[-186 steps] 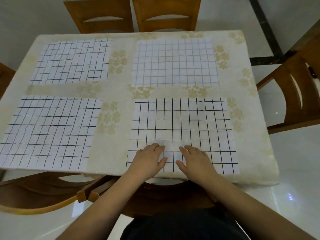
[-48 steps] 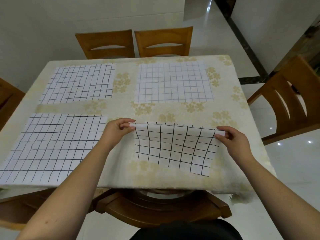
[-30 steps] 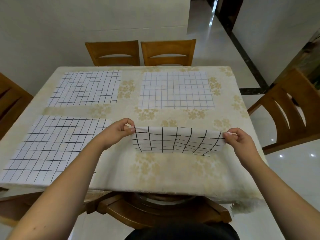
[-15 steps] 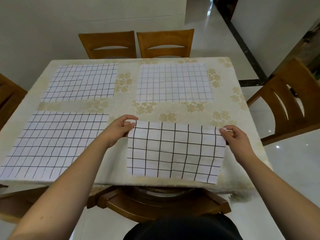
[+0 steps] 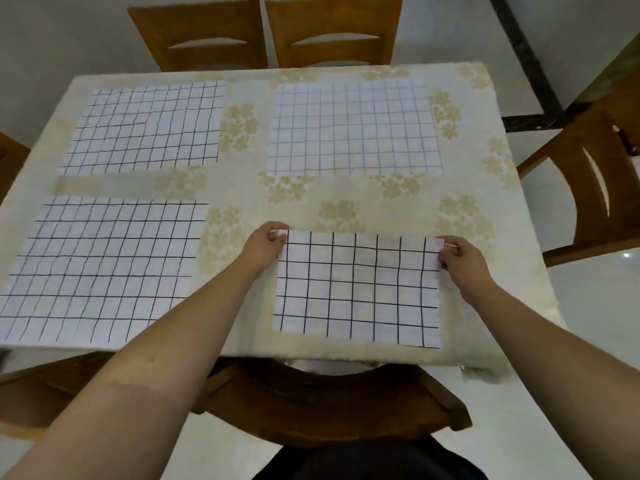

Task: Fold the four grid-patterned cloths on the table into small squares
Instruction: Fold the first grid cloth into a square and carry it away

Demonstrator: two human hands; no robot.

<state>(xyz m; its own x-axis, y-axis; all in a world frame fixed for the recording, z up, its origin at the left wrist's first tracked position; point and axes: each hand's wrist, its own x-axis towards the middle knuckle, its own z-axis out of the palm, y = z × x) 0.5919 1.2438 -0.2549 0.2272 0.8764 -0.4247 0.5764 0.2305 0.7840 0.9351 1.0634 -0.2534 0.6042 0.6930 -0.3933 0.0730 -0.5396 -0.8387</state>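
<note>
Pinching the far corners of the folded cloth, my left hand and right hand hold it flat at the counter's near right edge. I read no writing anywhere. Three open cloths lie around; wooden chairs ring the counter.

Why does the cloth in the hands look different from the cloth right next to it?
The held cloth is a shorter rectangle, seemingly folded in half; the near left cloth lies spread out flat and looks bigger. The held cloth is pinched at its far corners by the left hand and the right hand; nothing touches the near left cloth. Both are white with black grid lines and lie on the table.
</note>
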